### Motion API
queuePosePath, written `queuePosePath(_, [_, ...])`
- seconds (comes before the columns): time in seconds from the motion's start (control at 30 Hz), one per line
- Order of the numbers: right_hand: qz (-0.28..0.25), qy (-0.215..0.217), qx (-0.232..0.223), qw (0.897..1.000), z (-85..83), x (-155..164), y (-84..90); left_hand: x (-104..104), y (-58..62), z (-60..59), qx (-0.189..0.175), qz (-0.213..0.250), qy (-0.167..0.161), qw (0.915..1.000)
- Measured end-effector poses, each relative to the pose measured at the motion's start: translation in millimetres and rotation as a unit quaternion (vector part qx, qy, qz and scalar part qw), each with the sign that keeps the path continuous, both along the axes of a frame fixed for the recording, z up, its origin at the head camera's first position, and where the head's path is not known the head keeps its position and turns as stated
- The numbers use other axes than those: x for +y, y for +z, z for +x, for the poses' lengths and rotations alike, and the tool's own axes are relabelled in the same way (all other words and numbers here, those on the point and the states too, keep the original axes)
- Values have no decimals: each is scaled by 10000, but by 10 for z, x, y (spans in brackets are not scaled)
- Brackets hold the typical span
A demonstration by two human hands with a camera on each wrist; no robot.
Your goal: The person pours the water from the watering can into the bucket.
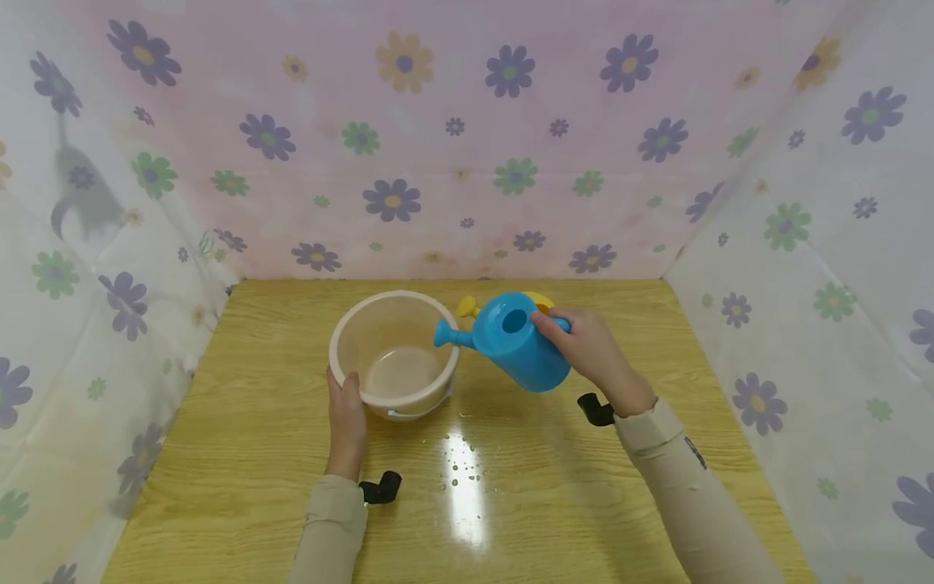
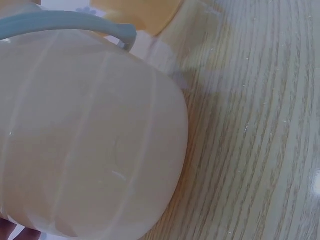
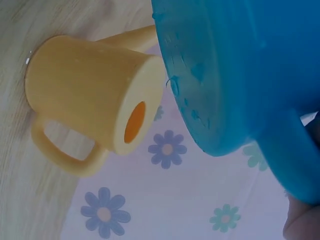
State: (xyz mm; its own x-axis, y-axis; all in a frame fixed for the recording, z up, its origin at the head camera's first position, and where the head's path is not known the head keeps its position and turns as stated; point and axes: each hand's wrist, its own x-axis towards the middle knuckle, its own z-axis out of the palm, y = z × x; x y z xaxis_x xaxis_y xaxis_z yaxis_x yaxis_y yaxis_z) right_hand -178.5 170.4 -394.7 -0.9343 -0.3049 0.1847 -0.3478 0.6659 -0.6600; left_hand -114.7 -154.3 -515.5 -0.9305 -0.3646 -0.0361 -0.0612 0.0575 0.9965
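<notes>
In the head view a blue watering can (image 1: 527, 353) tilts left, its spout end over the right rim of a pale plastic bucket (image 1: 394, 404). My right hand (image 1: 587, 345) grips the can by its handle, thumb near the top opening. With my left hand (image 1: 346, 414) I hold the bucket's left side, thumb at the rim and fingers along the outer wall. Water drops cling to the blue can's base in the right wrist view. Whether water is leaving the spout I cannot tell. The bucket's wall fills much of the left wrist view.
A yellow watering can (image 3: 85, 92) stands upright behind the blue one, mostly hidden in the head view. Water drops (image 1: 460, 470) lie on the wooden table (image 1: 241, 454) in front of the bucket. Flower-patterned sheets (image 1: 452, 146) enclose the back and both sides.
</notes>
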Motion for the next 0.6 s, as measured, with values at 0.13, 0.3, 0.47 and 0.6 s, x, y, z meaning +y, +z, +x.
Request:
queuePosePath(0.13, [111, 53, 129, 9998, 3, -12, 17, 14, -19, -4, 180, 126, 74, 9997])
queuePosePath(0.3, [300, 138, 238, 9992, 27, -53, 81, 11, -35, 10, 207, 15, 228, 9995])
queuePosePath(0.47, [529, 169, 176, 9983, 54, -98, 129, -7, -39, 37, 213, -258, 379, 9987])
queuePosePath(0.6, [588, 134, 115, 9981, 80, -107, 136, -20, -34, 55, 268, -301, 359, 9985])
